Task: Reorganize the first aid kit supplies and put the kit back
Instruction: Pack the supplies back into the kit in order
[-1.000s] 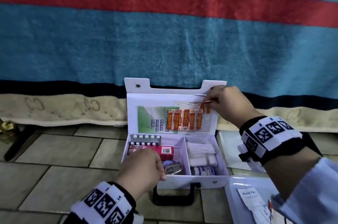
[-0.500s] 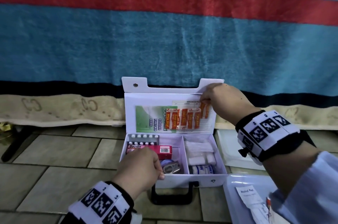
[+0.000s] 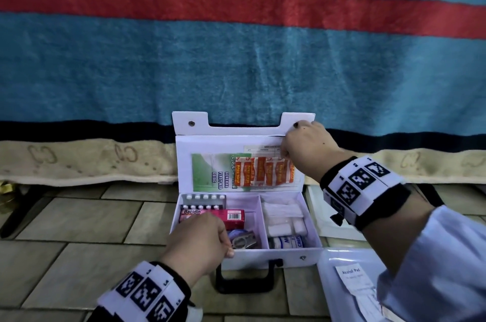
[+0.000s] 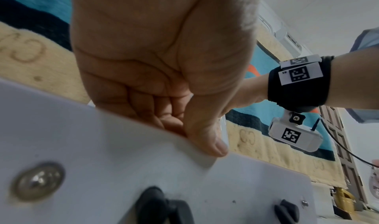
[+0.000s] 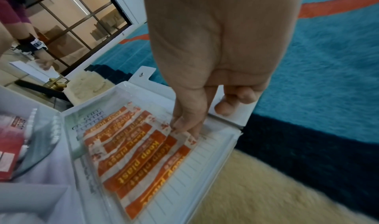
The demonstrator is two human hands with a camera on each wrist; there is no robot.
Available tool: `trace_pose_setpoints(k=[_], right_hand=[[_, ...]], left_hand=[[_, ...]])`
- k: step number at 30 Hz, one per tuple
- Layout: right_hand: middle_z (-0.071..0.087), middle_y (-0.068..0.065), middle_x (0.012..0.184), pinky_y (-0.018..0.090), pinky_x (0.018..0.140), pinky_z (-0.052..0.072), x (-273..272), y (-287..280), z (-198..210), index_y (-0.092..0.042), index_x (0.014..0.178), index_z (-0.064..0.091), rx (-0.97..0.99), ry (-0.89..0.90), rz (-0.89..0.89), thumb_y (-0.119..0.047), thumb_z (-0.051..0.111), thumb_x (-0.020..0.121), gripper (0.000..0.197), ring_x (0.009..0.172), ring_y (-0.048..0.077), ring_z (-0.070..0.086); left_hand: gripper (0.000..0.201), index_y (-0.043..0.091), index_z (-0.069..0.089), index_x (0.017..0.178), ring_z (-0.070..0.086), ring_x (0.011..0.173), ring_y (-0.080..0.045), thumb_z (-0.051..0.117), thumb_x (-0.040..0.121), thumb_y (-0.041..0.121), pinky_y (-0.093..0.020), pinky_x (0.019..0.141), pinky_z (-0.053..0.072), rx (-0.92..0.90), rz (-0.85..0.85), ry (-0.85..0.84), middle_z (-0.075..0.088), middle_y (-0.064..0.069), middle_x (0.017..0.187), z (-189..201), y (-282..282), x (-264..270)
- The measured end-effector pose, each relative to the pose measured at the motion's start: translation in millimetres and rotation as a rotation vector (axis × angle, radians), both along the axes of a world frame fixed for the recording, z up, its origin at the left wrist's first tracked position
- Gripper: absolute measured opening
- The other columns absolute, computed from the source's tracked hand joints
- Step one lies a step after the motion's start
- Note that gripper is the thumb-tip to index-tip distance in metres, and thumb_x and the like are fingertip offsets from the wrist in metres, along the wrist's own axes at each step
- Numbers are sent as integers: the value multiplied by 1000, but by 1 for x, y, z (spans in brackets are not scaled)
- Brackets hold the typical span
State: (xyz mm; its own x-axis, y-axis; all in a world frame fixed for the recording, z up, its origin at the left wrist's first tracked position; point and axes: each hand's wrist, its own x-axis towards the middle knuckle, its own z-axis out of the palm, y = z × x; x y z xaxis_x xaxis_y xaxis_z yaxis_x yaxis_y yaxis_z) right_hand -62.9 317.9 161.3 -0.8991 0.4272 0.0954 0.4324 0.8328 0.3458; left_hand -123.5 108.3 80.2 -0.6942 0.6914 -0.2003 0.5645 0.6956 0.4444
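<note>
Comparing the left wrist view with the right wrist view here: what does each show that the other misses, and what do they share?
Left wrist only: the left hand gripping the kit's front wall, thumb outside, above a metal snap and the black handle. Right wrist only: the right hand on the lid, fingertips at the orange plasters in its pocket, and the red box. Both: the white kit and blue blanket.

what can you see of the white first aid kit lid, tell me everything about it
The lid is white, looks like thin plastic or card, and stands open, roughly upright behind the kit's tray. Its top edge has two tabs, the left with a metal snap. A clear inner pocket holds a green first aid guide and orange plaster strips. The right hand grips its right tab, thumb on the pocket.
</note>
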Motion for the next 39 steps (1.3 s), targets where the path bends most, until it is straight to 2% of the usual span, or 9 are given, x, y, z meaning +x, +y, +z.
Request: trace_pose_setpoints(k=[12, 18, 20, 23, 25, 29, 32, 36, 39], right_hand=[[63, 4, 109, 38, 92, 32, 4, -11, -2, -22, 105, 64, -132, 51, -63, -4, 47, 85, 31, 112, 25, 49], [64, -4, 109, 37, 95, 41, 47, -12, 7, -36, 100, 64, -366, 260, -113, -26, 59, 85, 18, 111, 23, 55], [67, -6, 105, 27, 85, 44, 78, -7, 6, -32, 99, 68, -417, 274, -118, -26, 64, 84, 17, 99, 15, 58], [67, -6, 93, 18, 67, 39, 134, 3, -5, -25, 101, 69, -527, 199, -230, -26, 70, 81, 20, 81, 8, 55], [63, -10, 87, 17, 68, 37, 172, 9, -22, -26, 107, 67, -556, 43, -352, -31, 70, 80, 27, 84, 6, 55], [58, -9, 107, 18, 76, 39, 225, 7, -66, -30, 116, 62, -577, -263, -480, -37, 66, 82, 34, 90, 6, 51], [60, -8, 98, 21, 78, 42, 240, 3, -94, -24, 111, 62, -592, -178, -528, -37, 69, 79, 36, 93, 11, 58], [63, -4, 91, 20, 60, 48, 240, 3, -103, -31, 94, 57, -655, -9, -594, -28, 78, 71, 31, 80, 16, 65], [64, -2, 99, 25, 70, 47, 238, -2, -103, -29, 96, 59, -631, -81, -569, -36, 82, 63, 41, 85, 16, 61]], left_hand=[[22, 27, 64, 55, 58, 71, -2, 78, 72, 32, -18, 66, 46, 0, 5, 3, 62, 16, 59, -2, 1, 0], [24, 28, 62, 53, 53, 65, 7, 77, 73, 31, -18, 56, 38, 3, -21, 23, 61, 18, 58, -5, 1, -3], [24, 28, 63, 54, 56, 67, 4, 77, 73, 31, -18, 55, 38, -2, -28, 19, 63, 19, 60, -6, 2, -2], [24, 27, 64, 53, 63, 62, -1, 77, 73, 30, -18, 52, 40, 6, -49, 9, 63, 19, 55, -5, 3, -3], [24, 27, 65, 52, 64, 60, -3, 78, 73, 29, -19, 54, 43, 3, -65, 27, 64, 19, 53, -5, 3, -3], [24, 27, 65, 52, 62, 58, -1, 78, 73, 27, -19, 52, 42, 26, -75, 45, 63, 21, 51, -7, 1, -3], [23, 27, 66, 52, 61, 67, -4, 81, 69, 28, -21, 57, 41, 27, -89, 26, 65, 17, 63, -7, 0, -5], [19, 24, 69, 56, 61, 67, -6, 81, 70, 27, -22, 58, 41, 23, -119, 30, 67, 13, 64, -5, 0, -3], [19, 24, 69, 56, 62, 64, -8, 81, 70, 26, -23, 59, 42, 27, -123, 23, 68, 10, 61, -6, 0, -3]])
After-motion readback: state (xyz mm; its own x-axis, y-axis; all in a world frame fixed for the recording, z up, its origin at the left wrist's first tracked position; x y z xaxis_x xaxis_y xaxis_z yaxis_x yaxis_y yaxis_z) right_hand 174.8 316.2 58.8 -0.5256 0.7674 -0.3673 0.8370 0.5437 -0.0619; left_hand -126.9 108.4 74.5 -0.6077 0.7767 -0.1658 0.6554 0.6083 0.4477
